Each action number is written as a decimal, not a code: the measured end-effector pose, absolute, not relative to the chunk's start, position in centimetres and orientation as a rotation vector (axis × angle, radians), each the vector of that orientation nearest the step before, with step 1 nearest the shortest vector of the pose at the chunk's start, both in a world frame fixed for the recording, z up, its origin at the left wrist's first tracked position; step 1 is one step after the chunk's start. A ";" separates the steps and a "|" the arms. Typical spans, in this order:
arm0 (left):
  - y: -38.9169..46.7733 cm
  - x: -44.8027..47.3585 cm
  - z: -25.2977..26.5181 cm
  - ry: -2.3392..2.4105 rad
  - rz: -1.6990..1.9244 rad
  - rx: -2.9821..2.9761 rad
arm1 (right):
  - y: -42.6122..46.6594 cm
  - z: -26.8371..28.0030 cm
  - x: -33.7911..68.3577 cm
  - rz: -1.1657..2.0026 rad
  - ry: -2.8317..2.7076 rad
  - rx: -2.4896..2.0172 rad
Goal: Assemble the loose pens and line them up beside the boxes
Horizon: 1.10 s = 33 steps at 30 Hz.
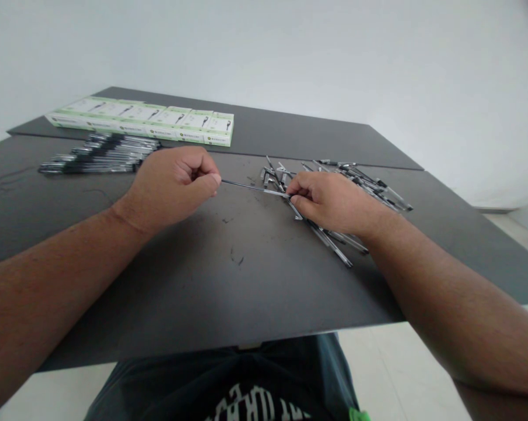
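A thin dark pen refill stretches between my two hands above the table. Its left end is pinched in my left hand, fingers closed. The right end meets a clear pen barrel, which the fingertips of my right hand grip; how far the refill reaches inside the barrel I cannot tell. Below and around my right hand lies a loose pile of clear and black pens, some of it hidden by the hand. Beyond my left hand, a neater row of pens rests side by side, partly covered by that hand.
Several white and green boxes with pen pictures stand in a row at the back left. Small dark scraps lie on the grey table. A seam crosses the tabletop behind the pens, and a pale wall rises past the far edge.
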<state>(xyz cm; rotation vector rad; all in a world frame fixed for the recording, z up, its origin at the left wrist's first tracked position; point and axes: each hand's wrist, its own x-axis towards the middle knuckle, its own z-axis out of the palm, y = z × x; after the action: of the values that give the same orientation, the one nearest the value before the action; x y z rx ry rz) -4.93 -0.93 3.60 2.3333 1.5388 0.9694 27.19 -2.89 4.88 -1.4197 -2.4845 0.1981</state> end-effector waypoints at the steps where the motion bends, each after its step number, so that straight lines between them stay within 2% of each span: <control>1: -0.9 -4.9 3.6 1.540 0.971 2.332 | -2.9 4.9 27.2 0.198 -2.485 -1.416; 33: -1.8 -4.8 4.6 1.546 1.031 2.310 | -2.8 4.7 27.4 0.241 -2.457 -1.359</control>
<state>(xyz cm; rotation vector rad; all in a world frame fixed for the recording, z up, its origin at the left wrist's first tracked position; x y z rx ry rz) -4.84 -1.85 4.62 2.3104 1.5464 1.0309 27.42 -2.77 4.67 -1.3586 -2.4566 0.2405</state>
